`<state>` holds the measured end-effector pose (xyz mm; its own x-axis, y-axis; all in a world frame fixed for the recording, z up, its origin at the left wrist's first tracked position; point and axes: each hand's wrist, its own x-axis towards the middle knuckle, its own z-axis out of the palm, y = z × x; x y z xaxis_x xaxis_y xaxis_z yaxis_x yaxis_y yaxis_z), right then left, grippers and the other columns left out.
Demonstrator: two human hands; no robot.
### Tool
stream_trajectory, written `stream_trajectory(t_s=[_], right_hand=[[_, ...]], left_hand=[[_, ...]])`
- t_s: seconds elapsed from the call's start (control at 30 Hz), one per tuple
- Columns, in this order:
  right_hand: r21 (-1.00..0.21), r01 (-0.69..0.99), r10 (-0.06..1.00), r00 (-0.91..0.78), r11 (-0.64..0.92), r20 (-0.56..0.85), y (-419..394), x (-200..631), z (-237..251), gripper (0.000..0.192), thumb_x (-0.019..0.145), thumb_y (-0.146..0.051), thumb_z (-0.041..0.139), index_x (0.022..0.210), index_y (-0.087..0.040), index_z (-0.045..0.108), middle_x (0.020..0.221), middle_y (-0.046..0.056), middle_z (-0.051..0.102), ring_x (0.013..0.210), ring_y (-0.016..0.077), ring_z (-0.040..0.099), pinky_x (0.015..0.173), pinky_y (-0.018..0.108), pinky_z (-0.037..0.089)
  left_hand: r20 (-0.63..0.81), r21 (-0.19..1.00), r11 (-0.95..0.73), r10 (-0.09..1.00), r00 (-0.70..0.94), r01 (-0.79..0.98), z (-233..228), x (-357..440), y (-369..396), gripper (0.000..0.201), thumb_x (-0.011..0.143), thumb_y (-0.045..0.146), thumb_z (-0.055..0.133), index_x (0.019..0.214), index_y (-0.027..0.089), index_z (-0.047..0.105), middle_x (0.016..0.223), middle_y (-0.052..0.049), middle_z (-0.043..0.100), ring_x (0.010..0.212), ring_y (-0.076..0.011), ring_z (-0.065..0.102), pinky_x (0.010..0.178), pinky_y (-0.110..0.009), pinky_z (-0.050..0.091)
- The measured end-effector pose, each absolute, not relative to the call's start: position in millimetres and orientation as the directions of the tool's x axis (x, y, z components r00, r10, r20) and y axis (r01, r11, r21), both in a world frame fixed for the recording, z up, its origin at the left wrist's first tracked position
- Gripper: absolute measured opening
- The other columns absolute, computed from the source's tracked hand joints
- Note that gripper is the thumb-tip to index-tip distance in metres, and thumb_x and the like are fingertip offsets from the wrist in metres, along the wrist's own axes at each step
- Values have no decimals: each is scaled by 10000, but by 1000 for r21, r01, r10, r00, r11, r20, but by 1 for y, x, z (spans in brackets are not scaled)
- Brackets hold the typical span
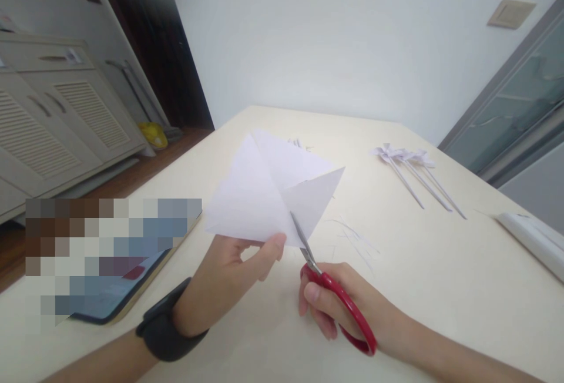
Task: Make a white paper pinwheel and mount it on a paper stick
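Above the cream table, the left hand pinches a creased white paper square by its lower edge. The right hand grips red-handled scissors — blades pointing up-left, into that edge beside the left thumb.

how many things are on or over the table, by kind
paper sheet, held in the left hand: 1
red scissors, in the right hand: 1
paper pinwheels on sticks: 3
tablet: 1
white bar at the right edge: 1
total: 7, leaving out the thin paper scraps

Surface: cream table
Far right: paper pinwheels
Near left: tablet
Centre: paper slivers
Right edge: white bar
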<state>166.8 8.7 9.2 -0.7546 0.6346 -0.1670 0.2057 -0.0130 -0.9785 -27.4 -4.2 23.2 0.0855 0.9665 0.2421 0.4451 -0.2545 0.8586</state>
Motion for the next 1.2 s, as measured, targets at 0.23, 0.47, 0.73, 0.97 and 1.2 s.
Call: stream_trajectory(t_s=[0.23, 0.47, 0.73, 0.97, 1.2], right_hand=[[-977, 208, 653, -734, -46, -187, 8, 166, 8, 346, 878, -417, 407, 698, -143, 520, 455, -46, 444, 411, 59, 400, 430, 169, 337], [-972, 219, 675, -704, -91, -221, 7, 165, 12, 314, 857, -376, 464, 655, -140, 513, 416, -54, 422, 384, 55, 390, 404, 157, 322], [-968, 223, 673, -699, -116, -242, 7, 166, 14, 315, 836, -377, 497, 636, -135, 523, 408, -52, 435, 365, 54, 377, 394, 166, 323], [-967, 223, 676, -695, -121, -245, 8, 169, 9, 322, 842, -394, 481, 649, -139, 522, 400, -57, 437, 351, 53, 379, 370, 156, 315], [-964, 233, 675, -691, -130, -259, 10, 167, 8, 360, 845, -439, 456, 663, -136, 522, 394, -59, 433, 343, 44, 371, 358, 144, 309]], left_hand=[[210, 875, -225, 974, 83, 428, 22, -28, -2, 386, 861, 280, 427, 487, 200, 377, 455, 58, 404, 470, -107, 437, 474, -235, 353], [195, 877, -214, 977, 87, 431, 22, -28, -1, 387, 864, 288, 420, 491, 202, 366, 452, 61, 390, 468, -108, 427, 482, -245, 349], [157, 892, -170, 985, 67, 419, 22, -26, -2, 374, 858, 297, 427, 500, 203, 370, 470, 60, 396, 472, -111, 422, 495, -251, 363], [173, 877, -178, 984, 51, 445, 23, -26, -4, 372, 844, 284, 429, 485, 203, 372, 456, 56, 400, 460, -114, 423, 500, -257, 364], [165, 880, -168, 985, 45, 445, 24, -26, -1, 378, 845, 283, 434, 482, 203, 364, 452, 54, 395, 458, -115, 425, 506, -258, 365]])
